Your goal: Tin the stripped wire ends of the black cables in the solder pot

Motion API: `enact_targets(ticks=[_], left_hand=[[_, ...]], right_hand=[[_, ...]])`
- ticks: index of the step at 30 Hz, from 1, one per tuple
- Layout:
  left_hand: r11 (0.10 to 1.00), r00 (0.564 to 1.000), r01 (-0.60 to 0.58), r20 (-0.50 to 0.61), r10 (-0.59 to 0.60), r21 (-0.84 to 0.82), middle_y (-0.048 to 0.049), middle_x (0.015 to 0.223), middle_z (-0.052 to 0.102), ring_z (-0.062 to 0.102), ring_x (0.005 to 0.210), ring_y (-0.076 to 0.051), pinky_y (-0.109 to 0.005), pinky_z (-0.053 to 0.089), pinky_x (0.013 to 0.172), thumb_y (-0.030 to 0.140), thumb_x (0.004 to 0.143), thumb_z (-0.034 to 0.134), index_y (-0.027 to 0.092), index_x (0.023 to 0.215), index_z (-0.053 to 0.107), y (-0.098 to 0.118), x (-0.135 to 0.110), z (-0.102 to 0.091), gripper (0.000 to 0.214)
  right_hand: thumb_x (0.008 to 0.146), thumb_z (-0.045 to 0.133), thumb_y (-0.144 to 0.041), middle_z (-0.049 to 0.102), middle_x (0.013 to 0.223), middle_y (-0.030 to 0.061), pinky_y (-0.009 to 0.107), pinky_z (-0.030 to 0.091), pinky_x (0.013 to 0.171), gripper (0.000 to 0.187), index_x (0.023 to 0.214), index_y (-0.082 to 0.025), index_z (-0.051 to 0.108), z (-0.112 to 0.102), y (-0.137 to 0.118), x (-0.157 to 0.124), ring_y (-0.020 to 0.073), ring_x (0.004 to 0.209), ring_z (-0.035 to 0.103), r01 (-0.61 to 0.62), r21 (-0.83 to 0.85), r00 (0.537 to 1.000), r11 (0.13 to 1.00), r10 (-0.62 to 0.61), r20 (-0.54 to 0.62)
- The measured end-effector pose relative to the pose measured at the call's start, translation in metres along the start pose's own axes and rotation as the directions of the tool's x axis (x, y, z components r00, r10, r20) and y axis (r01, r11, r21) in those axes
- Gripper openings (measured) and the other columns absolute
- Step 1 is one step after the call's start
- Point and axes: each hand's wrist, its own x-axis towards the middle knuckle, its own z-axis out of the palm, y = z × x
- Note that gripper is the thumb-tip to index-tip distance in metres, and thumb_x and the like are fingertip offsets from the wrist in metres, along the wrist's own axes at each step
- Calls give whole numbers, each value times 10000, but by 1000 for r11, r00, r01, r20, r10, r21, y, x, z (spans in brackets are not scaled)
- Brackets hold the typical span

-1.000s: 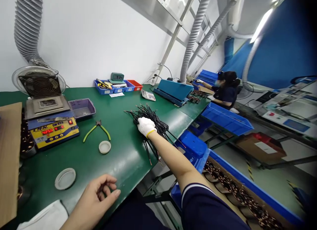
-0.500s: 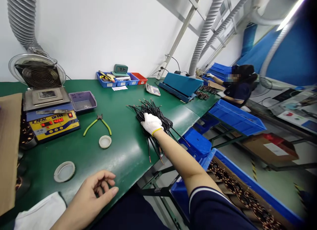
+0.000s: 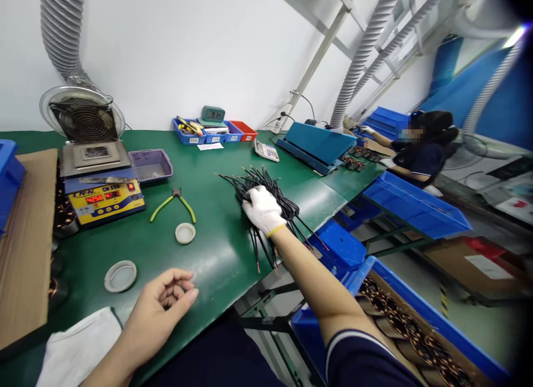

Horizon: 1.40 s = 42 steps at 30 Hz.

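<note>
My right hand (image 3: 263, 210), in a white knitted glove with a yellow cuff edge, rests on a bundle of black wires (image 3: 287, 206) near the bench's front edge. Its fingers curl down over the wires, and the fingertips are partly hidden. The wire ends are bare and coppery, fanning out to both sides. My left hand (image 3: 164, 301) is bare and holds nothing. It hovers low over the near edge, fingers loosely bent and thumb apart. Beside its wrist lies a white cloth glove (image 3: 81, 342). Two small round dishes and green-handled cutters (image 3: 189, 209) lie beyond it.
On the left stand a yellow-and-blue heating unit (image 3: 106, 204), a purple tray (image 3: 169, 167) and cardboard (image 3: 31, 237). A calculator (image 3: 266, 150) and a blue metal stand (image 3: 316, 142) are behind the wires. At right, a blue crate (image 3: 449, 331) holds copper-wound parts; a co-worker (image 3: 420, 154) sits farther off.
The view has turned slightly left, so everything sits farther right. My right hand has shifted slightly on the wires; my left hand's fingers are curled a little more.
</note>
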Motion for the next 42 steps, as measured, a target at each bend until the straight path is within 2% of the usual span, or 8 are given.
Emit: enact_targets(ticks=[4,9,13,19,23,26,32,42], left_hand=[[978,978,-29,-210,-16,-207,-145,1077,652,578,618,-117,-241,476,539,461,722,695,145,1146,585,1,3,4,540],[876,882,-285,-464,81,-389,-115,1143,647,541,537,-64,-194,431,444,360,785,678,190,1119,628,0,4,6,378],[811,799,-369,-601,28,-453,-85,963,706,605,619,-92,-175,493,504,317,747,728,148,940,699,2,4,2,258],[760,801,-384,-598,-9,-525,-62,860,732,673,678,-121,-185,564,611,292,681,785,141,863,696,8,5,0,253],[748,820,-396,-572,27,-532,-67,838,736,677,641,-118,-191,567,617,272,700,771,138,804,645,12,3,0,211],[748,836,-379,-548,25,-544,-75,834,735,673,608,-121,-212,572,607,279,720,752,138,775,610,13,2,0,207],[755,774,-436,-632,38,-489,-34,866,702,617,556,-79,-183,538,519,257,683,778,149,743,623,11,4,-1,198],[782,662,-529,-737,138,-330,-10,817,627,579,612,-69,-162,519,559,225,718,740,162,685,635,5,5,2,127]], right_hand=[[859,468,-308,474,1350,84,293,474,818,221,1045,-198,519,-13,-8,-59,188,1056,582,302,293,953,907,-294,-71],[846,482,-233,634,1065,38,269,474,660,130,960,-209,539,-4,-36,-104,165,836,642,637,378,723,672,-691,11],[812,506,-181,631,1052,43,268,478,633,176,981,-204,547,5,-50,-105,163,825,630,750,364,593,552,-805,0],[784,620,-351,501,1288,176,443,391,1026,484,1188,-119,488,-12,-79,-103,276,1227,446,799,351,596,488,-717,-361],[841,542,-358,607,1143,86,336,467,881,426,1221,-171,503,-12,-110,-115,219,1040,568,599,545,738,587,-669,-91],[879,465,-330,639,897,29,283,442,689,243,1038,-214,608,-5,-122,-120,176,784,593,483,561,762,673,-638,110],[894,445,-340,672,928,15,255,414,714,281,1102,-222,593,-1,-121,-127,158,814,613,409,693,799,594,-600,42],[823,542,-324,697,874,-25,259,407,670,222,1015,-249,624,0,-131,-140,170,795,636,337,708,850,621,-524,56]])
